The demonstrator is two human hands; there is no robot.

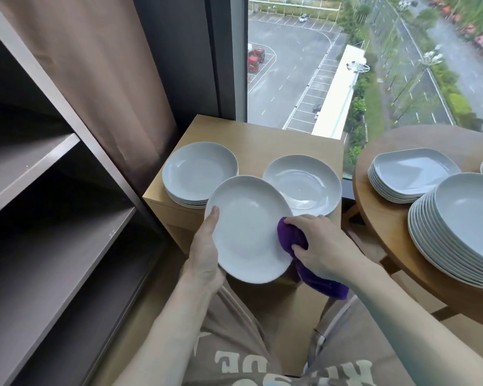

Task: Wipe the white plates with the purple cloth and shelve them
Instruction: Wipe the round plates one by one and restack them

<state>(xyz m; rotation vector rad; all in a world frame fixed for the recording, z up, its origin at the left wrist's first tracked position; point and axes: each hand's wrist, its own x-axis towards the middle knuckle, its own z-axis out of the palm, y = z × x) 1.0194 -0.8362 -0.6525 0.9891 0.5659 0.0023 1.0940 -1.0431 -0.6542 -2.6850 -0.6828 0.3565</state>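
My left hand [204,254] grips the plate [248,229] at its left rim, held above the small table [262,140]. My right hand [321,243] presses the bunched cloth [293,238] against the right rim. Glazed ceramic: rigid, slick, breakable; support it at the rim.

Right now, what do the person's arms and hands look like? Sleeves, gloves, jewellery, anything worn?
Both forearms are bare up to the frame's lower edge, so no sleeves show. The left hand and right hand wear no gloves; no rings, watch or bands are visible on fingers or wrists. Below them is a tan garment with cream block lettering.
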